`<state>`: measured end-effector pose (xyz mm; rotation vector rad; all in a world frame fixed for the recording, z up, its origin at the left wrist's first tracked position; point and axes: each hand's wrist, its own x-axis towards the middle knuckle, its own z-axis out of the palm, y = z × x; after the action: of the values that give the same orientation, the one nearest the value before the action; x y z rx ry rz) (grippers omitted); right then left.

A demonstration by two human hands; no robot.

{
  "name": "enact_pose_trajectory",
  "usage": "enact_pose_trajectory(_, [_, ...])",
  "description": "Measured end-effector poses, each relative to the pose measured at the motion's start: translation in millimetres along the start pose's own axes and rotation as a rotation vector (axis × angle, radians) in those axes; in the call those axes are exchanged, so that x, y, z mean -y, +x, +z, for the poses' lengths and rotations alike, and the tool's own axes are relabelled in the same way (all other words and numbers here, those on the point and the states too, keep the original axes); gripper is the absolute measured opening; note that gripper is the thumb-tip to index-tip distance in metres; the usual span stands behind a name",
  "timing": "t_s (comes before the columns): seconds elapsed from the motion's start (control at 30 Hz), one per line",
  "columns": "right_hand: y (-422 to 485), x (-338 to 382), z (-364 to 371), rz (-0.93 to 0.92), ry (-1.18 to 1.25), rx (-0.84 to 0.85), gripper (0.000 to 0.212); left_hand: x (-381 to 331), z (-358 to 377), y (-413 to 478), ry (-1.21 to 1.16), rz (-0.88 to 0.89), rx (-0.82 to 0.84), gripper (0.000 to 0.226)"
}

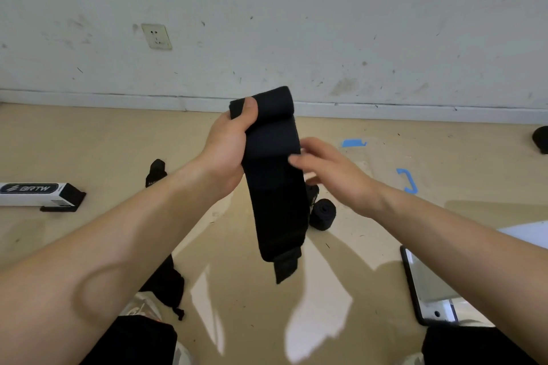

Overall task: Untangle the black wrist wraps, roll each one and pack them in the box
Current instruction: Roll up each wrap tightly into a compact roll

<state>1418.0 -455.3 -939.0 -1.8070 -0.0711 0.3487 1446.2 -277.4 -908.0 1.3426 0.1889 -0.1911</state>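
A long black wrist wrap (274,187) hangs in the air in front of me, its top end partly rolled and its tail dangling down. My left hand (228,151) grips the rolled top, thumb pressed across it. My right hand (329,172) is at the wrap's right edge with relaxed, blurred fingers brushing the fabric. On the floor behind the wrap lies a rolled black wrap (323,213). Another black wrap (155,170) lies further left. The white and black box (38,194) lies on the floor at the far left, open at its right end.
A black drawstring pouch (166,281) lies near my left knee. A dark-framed phone or tablet (427,287) lies at the right. Blue tape marks (409,181) are stuck on the beige floor. A dark object (541,139) sits at the right edge. The white wall stands close behind.
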Motion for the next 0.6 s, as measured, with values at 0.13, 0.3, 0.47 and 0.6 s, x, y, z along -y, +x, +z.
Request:
enact_pose_trajectory(0.13, [2,17,-1,-0.063,0.205,-0.109,0.042,8,8,-4,0.05,0.013,0.069,0.042])
enact_pose_trajectory(0.3, [4,19,2,-0.045,0.261,-0.167,0.058,15,10,-9,0.146,0.089,0.174,0.029])
enact_pose_trajectory(0.47, [4,18,1,-0.057,0.3,-0.181,0.039,23,6,-13,0.133,0.096,0.19,0.034])
enact_pose_trajectory(0.6, [0,14,3,-0.035,0.375,-0.162,0.03,32,8,-15,0.097,0.016,0.149,0.037])
